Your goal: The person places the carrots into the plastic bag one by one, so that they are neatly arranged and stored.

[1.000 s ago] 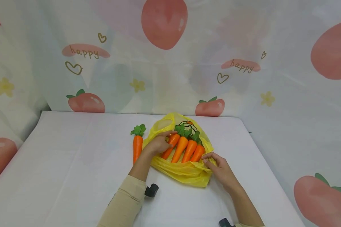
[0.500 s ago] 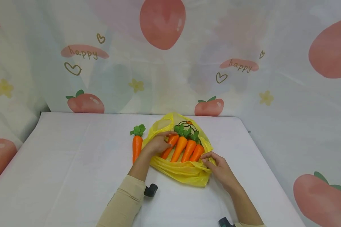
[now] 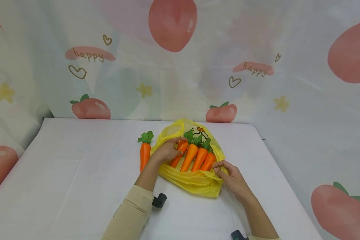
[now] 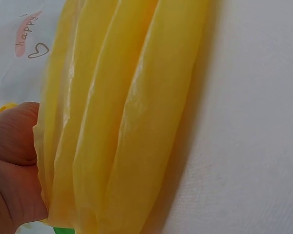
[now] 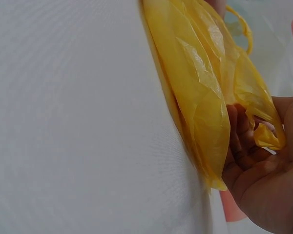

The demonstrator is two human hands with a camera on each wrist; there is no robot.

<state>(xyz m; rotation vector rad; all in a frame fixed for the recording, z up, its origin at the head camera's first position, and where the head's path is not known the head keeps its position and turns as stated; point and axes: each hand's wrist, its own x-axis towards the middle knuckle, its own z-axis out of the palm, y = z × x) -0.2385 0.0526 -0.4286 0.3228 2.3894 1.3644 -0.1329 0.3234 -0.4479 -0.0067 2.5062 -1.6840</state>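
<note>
A yellow plastic bag [image 3: 195, 186] lies spread on the table, its mouth gaping to show several orange carrots with green leafy tops. My left hand [image 3: 168, 150] reaches in from the left and grips the leftmost carrot [image 3: 182, 146], index finger near its top and thumb lower down. At the bag's right edge my right hand [image 3: 233, 176] pinches the yellow plastic; the right wrist view shows the fingers partly behind the film. In the left wrist view the bag's folds [image 4: 112, 122] hide the carrots and most of the fingers.
Another carrot [image 3: 145, 155] lies outside the bag to the left, its tip hidden by the left forearm. A white cloth covers the table [image 3: 69, 166]. Behind it hangs a printed curtain [image 3: 174, 86] with fruit and "happy" lettering.
Almost nothing differs. The left hand shifts very slightly on the leftmost carrot; the right hand and bag stay in place.
</note>
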